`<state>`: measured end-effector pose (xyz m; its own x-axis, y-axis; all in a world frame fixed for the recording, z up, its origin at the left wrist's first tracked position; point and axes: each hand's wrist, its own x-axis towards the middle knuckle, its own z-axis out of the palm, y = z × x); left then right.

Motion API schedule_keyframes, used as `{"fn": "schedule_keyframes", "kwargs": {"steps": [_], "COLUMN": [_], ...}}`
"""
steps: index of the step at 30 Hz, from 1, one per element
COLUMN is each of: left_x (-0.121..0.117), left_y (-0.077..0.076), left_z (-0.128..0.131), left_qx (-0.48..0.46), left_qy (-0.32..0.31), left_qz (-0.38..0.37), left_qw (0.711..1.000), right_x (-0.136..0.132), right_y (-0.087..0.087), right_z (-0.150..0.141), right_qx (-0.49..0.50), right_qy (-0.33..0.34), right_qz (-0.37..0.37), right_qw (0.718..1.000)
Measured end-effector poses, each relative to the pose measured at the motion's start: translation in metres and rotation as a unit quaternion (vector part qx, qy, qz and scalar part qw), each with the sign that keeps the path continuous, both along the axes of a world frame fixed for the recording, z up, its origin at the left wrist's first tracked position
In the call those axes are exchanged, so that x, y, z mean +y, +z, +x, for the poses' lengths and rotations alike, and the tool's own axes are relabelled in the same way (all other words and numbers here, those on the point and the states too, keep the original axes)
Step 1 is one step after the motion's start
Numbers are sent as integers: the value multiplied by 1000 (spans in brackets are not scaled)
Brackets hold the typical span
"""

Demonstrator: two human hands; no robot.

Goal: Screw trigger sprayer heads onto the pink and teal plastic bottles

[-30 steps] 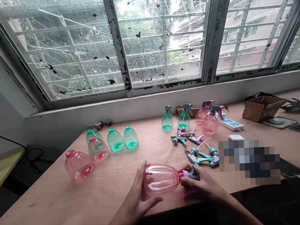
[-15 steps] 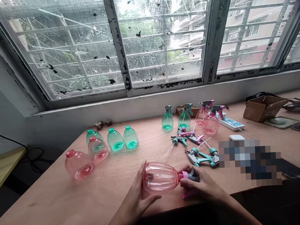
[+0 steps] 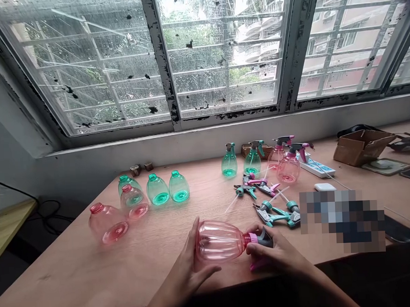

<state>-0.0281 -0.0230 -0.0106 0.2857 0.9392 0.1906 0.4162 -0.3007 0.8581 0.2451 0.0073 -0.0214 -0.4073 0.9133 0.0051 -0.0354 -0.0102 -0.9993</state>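
I hold one transparent pink bottle (image 3: 220, 241) before me, over the near part of the wooden table (image 3: 128, 274), lying on its side with its base to my left hand and its neck to the right. My left hand (image 3: 190, 274) is half open and curved around the base end: the fingers rest along the far side, while the thumb stands widely apart on the near side. My right hand (image 3: 277, 247) is closed more tightly, with thumb and fingers gripping the grey-and-pink trigger sprayer (image 3: 266, 239) near its pink collar (image 3: 252, 238), which sits at the bottle's neck. I cannot tell how tightly the collar is screwed, and some fingers of this hand are hidden. Just beyond my right hand lie several loose trigger sprayers (image 3: 292, 217), grey with teal or pink parts, some with their thin tubes pointing outward. Behind them, two green spray bottles (image 3: 229, 163) and two pink spray bottles (image 3: 288, 170) stand upright with sprayers on. At the left side of the table, three green bottles (image 3: 158, 191) and two pink bottles (image 3: 104, 223) have open necks. A white power strip (image 3: 316, 167) lies near the cardboard box (image 3: 357, 147).
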Motion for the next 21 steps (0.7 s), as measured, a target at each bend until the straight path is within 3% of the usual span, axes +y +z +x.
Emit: {"fn": "schedule_keyframes", "kwargs": {"steps": [9, 17, 21], "left_x": [1, -1, -2], "left_y": [-3, 1, 1], "left_z": [-1, -1, -1], "left_qx": [-31, 33, 5], "left_qy": [-22, -2, -19], "left_qz": [-18, -10, -26], "left_qw": [999, 999, 999], "right_x": [-2, -1, 0], "right_y": [2, 2, 0], "right_z": [0, 1, 1], "right_qx": [-4, -4, -4], "right_qy": [10, 11, 6], "right_qz": [14, -5, 6], "right_qw": [1000, 1000, 1000]}}
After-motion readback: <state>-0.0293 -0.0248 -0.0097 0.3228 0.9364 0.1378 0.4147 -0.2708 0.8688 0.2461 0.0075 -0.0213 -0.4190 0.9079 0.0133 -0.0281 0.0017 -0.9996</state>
